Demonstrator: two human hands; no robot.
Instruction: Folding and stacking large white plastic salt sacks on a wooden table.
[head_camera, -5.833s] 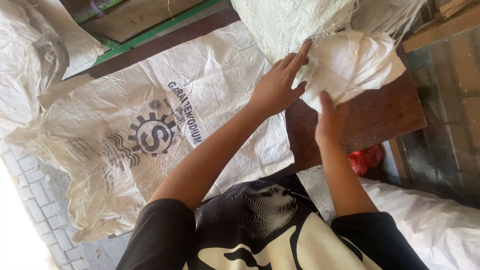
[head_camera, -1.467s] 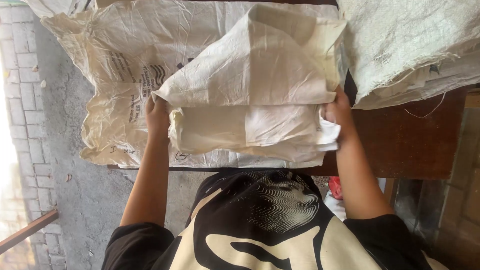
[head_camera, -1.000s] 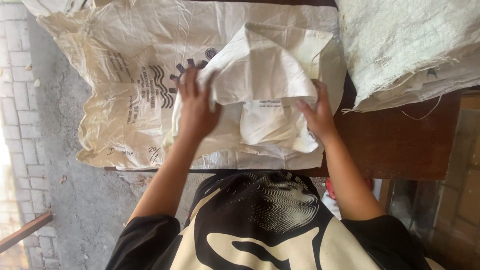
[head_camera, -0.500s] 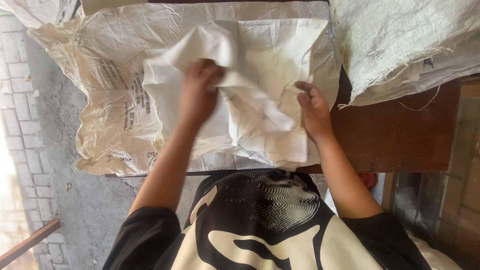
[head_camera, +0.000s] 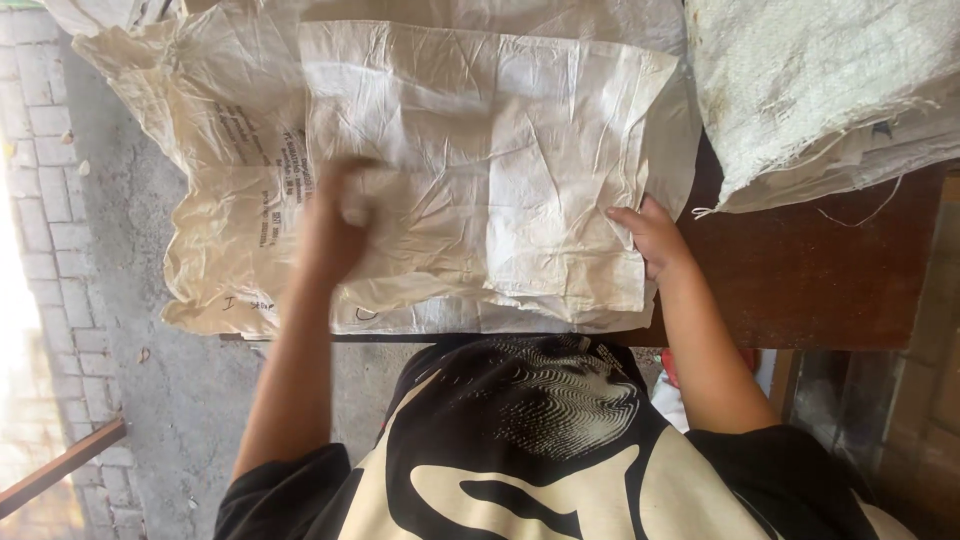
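Woven white sack (head_camera: 480, 170) cloth lies flat under both hands, spread over a bigger printed sack (head_camera: 235, 200) on the brown counter (head_camera: 820, 280). At its right edge the right hand (head_camera: 655, 235) has an open grip, palm down and fingers curled lightly over the border, pinning rather than clutching. The left hand (head_camera: 340, 215) is blurred with motion over the left part of the cloth, so I cannot tell how far its grip is open; it appears to press or sweep flat across the surface and to hold nothing. Several creases run through the middle of the white sack, and its near edge lies close to the counter's front edge, above the grey floor (head_camera: 150, 400). As a judgement, a hard sweep from the left hand could drag the top layer sideways and bunch it against the right hand, or pull the whole stack off the front edge. To the right, a coarser pile of sacks (head_camera: 820, 90) sits just beside it and could snag a corner.
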